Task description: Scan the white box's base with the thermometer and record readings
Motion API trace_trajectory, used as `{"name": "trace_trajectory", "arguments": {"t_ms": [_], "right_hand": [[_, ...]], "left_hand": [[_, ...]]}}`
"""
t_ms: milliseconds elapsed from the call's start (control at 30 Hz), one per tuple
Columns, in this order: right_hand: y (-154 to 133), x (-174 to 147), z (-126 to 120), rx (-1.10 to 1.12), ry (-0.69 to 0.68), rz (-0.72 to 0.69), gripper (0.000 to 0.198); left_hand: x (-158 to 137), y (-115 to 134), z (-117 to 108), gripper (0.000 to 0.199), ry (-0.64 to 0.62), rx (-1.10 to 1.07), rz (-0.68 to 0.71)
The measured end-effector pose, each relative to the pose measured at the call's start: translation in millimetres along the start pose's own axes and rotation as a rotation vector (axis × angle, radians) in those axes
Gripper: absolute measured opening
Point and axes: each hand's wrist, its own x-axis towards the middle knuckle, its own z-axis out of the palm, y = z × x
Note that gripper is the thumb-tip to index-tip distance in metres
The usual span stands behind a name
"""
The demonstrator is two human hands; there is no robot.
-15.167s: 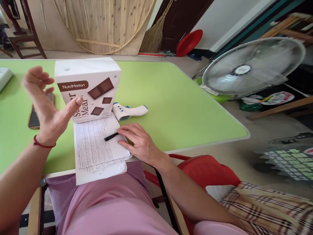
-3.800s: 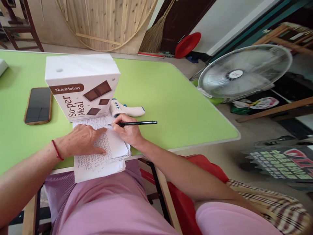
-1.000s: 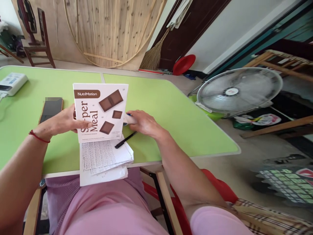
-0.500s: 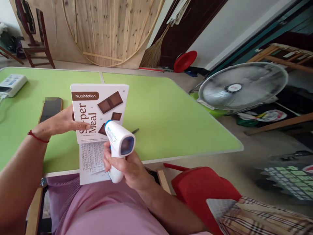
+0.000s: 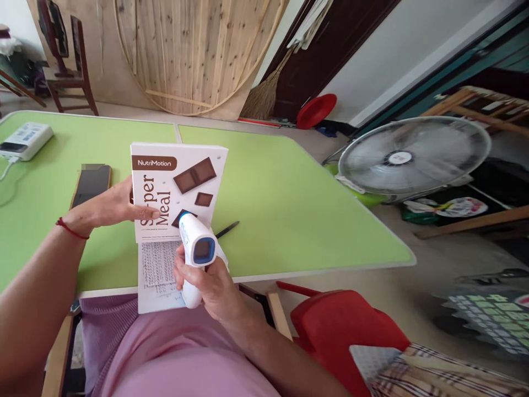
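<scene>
My left hand [image 5: 119,204] grips a white box [image 5: 194,160] by its left side, thumb across the front. The box reads "NutriMotion" and "Meal" and shows pictures of chocolate pieces. Wrapped around the handle of a white infrared thermometer gun [image 5: 190,231] is my right hand [image 5: 210,281]. The gun's blue-framed screen faces me, and its head overlaps the box's lower right corner. Whether the two touch, I cannot tell. Below the box lies a sheet of handwritten paper [image 5: 159,270], partly hidden by the box and my right hand.
On the green table [image 5: 289,204] are a black pen [image 5: 228,229], a dark phone [image 5: 93,184] and a white power bank [image 5: 27,140] with a cable. A red chair [image 5: 343,331] stands at the right, near a large fan [image 5: 417,157]. My lap is against the table's front edge.
The thermometer gun has turned, so its screen faces me more squarely, and it sits slightly lower against the box. More of the pen shows. The whole view has shifted a little.
</scene>
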Motion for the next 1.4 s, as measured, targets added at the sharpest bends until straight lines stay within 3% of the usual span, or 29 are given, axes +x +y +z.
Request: {"name": "trace_trajectory", "arguments": {"t_ms": [433,1067,1400], "right_hand": [[-0.4,-1.0,1.0,-0.009,0.018,-0.002,0.010],[0.0,0.4,6.0,0.037,0.041,0.022,0.013],[1.8,0.2,12.6,0.034,0.047,0.001,0.010]], "left_hand": [[-0.8,2.5,-0.4,0.035,0.003,0.027,-0.023],[-1.9,-3.3,-1.2,0.057,0.009,0.021,-0.080],[-2.3,-5.5,-3.0,0.051,0.012,0.061,-0.090]]}}
